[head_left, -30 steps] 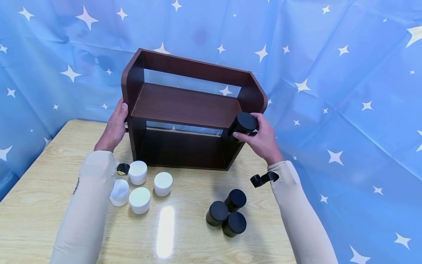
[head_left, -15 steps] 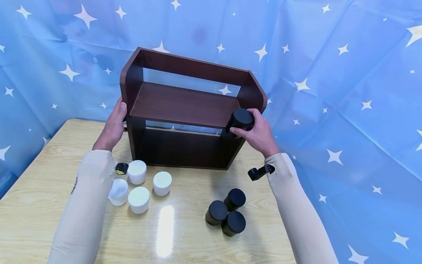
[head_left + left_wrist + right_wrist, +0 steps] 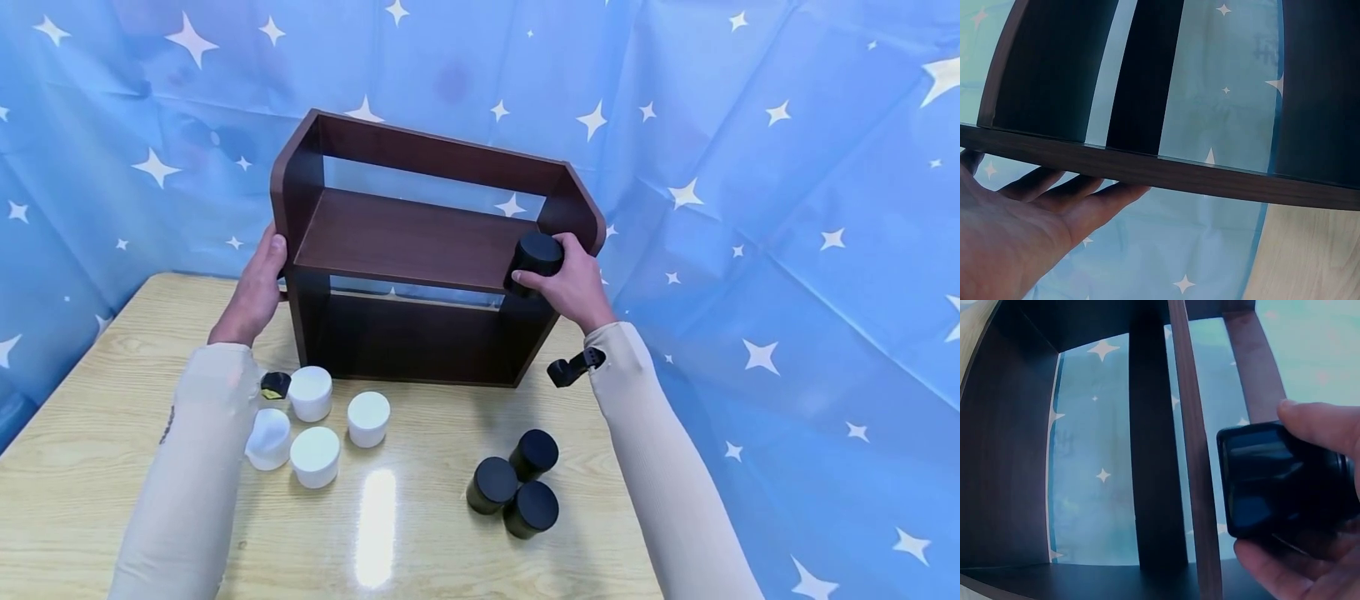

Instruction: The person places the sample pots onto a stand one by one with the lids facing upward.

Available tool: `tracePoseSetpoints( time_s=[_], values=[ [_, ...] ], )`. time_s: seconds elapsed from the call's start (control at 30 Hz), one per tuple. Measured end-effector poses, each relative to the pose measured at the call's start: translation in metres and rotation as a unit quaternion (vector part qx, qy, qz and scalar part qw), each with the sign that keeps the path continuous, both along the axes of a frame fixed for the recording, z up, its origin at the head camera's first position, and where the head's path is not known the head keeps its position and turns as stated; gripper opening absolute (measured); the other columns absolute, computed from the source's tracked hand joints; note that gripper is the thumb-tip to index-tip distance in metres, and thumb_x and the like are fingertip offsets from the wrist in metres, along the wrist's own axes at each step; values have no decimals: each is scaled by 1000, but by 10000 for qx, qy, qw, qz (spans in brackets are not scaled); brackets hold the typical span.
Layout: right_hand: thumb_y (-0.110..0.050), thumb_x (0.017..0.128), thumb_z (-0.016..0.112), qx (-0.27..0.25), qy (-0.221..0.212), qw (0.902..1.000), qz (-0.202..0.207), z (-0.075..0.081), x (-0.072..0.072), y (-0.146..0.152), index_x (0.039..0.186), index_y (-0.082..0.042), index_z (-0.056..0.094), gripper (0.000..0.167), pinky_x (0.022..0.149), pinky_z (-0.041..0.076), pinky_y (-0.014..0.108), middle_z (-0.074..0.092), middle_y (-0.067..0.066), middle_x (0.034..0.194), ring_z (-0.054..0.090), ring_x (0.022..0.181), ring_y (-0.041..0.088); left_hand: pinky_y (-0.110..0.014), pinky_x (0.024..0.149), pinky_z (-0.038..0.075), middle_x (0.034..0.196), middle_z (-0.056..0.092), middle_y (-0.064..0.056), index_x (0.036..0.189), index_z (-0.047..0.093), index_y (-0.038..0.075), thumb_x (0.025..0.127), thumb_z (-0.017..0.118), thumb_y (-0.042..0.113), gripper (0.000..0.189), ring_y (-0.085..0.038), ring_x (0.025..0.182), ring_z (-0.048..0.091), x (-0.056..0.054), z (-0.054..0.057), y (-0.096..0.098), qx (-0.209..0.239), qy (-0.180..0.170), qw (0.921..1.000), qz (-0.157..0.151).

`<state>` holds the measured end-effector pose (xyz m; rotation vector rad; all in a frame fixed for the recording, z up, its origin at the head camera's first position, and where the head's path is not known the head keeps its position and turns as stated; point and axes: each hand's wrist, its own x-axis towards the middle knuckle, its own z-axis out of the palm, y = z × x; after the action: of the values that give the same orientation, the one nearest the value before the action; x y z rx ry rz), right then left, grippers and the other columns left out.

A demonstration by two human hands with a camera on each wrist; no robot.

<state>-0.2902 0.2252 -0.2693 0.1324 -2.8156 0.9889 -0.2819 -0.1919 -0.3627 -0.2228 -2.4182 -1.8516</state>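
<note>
My right hand (image 3: 576,286) holds a black round jar (image 3: 537,252) between thumb and fingers. The jar is at the right end of the dark brown two-tier wooden shelf (image 3: 420,237), by the front edge of its upper board. In the right wrist view, the jar (image 3: 1272,481) looks glossy and sits beside that board's edge (image 3: 1196,450). My left hand (image 3: 257,286) rests against the outside of the shelf's left side panel. Its fingers stretch along the panel (image 3: 1147,172) in the left wrist view, and their tips are partly hidden behind it.
Several white round tubs (image 3: 315,457) stand on the wooden table (image 3: 420,533) at front left. Three black jars (image 3: 532,508) stand close together at front right. A blue curtain with white stars (image 3: 750,250) hangs behind the shelf and down the right side.
My right hand has moved the black jar up and to the left, closer over the upper board's right end. The left hand and the shelf stay nearly in place.
</note>
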Motion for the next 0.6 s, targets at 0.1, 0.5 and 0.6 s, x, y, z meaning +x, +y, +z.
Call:
tracePoseSetpoints(
  time_s=[0.1, 0.5, 0.6],
  values=[
    [-43, 85, 78, 38, -6, 9999, -94, 2, -4, -3, 142, -9, 41, 76, 99, 54, 51, 53, 15, 138, 53, 117, 31, -77, 117, 15, 172, 4, -1, 158, -2, 50, 105, 11, 59, 55, -35, 158, 3, 1, 0, -1, 9, -31, 10000, 22],
    [-43, 86, 77, -26, -9, 9994, -339, 6, -12, -19, 144, -8, 38, 78, 103, 54, 49, 53, 16, 141, 53, 121, 31, -77, 118, 9, 172, 2, -1, 159, -2, 47, 106, 12, 57, 56, -34, 159, 0, 3, 2, 0, -3, -6, 10000, 25],
    [-43, 86, 77, -85, -65, 9989, -458, 6, -18, -21, 144, -8, 38, 78, 106, 53, 49, 52, 16, 143, 52, 123, 31, -77, 118, 9, 172, 1, -1, 160, -3, 45, 106, 11, 57, 57, -35, 159, 0, 2, 3, 0, -66, -13, 10000, 55]
  ],
)
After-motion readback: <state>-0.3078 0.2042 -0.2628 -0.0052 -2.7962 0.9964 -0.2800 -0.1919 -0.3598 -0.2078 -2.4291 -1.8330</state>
